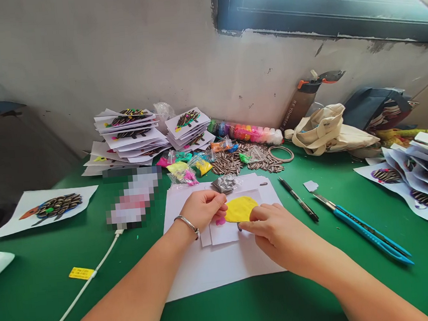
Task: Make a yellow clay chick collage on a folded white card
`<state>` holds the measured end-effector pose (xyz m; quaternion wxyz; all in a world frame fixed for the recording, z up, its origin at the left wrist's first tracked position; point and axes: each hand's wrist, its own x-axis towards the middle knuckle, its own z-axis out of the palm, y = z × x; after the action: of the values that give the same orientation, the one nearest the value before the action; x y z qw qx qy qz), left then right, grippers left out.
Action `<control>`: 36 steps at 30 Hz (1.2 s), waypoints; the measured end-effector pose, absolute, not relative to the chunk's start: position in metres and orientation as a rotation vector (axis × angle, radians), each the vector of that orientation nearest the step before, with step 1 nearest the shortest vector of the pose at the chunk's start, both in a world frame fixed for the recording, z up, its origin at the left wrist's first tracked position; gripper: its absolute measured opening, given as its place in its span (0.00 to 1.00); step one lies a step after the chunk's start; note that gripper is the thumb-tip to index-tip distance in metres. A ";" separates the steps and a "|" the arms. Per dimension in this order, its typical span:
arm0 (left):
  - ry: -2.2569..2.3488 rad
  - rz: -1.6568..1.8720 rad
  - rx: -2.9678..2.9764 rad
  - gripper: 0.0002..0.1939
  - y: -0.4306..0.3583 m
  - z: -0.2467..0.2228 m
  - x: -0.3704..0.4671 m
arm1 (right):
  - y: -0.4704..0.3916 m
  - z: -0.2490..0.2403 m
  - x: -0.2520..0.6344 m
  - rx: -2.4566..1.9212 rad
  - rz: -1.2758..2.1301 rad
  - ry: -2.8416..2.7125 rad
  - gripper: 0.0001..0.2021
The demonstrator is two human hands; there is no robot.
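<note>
A flat, rounded piece of yellow modelling clay [241,209] lies on a small white card [224,235]. At its lower left edge sits a pink bit of clay [220,221], and a small dark piece of clay [239,226] lies along the bottom edge. My right hand [278,230] has its index finger stretched out, its tip on or beside the dark piece. My left hand [205,206], with a bracelet at the wrist, is pinched closed over the card's upper left; whatever its fingertips hold is hidden. Just behind it rests a plastic bag of black clay [225,183].
Large white paper [197,274] lies beneath the card. To the right are a black pen [299,199] and a blue cutter [366,229]. Sunflower seeds [227,163] and clay bags [179,171] lie behind. Stacked seed pictures [131,137] stand back left; a white cable [75,292] crosses the left.
</note>
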<state>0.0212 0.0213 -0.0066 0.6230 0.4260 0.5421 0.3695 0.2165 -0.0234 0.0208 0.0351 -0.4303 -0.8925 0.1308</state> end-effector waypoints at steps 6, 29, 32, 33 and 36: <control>1.222 0.852 0.978 0.20 0.022 -0.008 0.020 | -0.020 0.018 0.216 -1.356 0.365 -2.768 0.16; 1.234 0.833 1.000 0.25 0.023 -0.006 0.019 | -0.014 0.022 0.223 -1.340 0.396 -2.672 0.21; 1.237 0.831 0.986 0.27 0.023 -0.005 0.019 | -0.013 0.029 0.237 -1.367 0.374 -2.625 0.24; 1.242 0.830 0.979 0.28 0.023 -0.005 0.019 | -0.013 0.031 0.241 -1.383 0.377 -2.636 0.24; 1.267 0.828 0.962 0.29 0.023 -0.003 0.020 | -0.015 0.034 0.247 -1.405 0.423 -2.707 0.23</control>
<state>0.0201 0.0230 -0.0030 0.6243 0.4191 0.5520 0.3606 0.2474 -0.0151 0.0342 0.0313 -0.4561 -0.8787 0.1373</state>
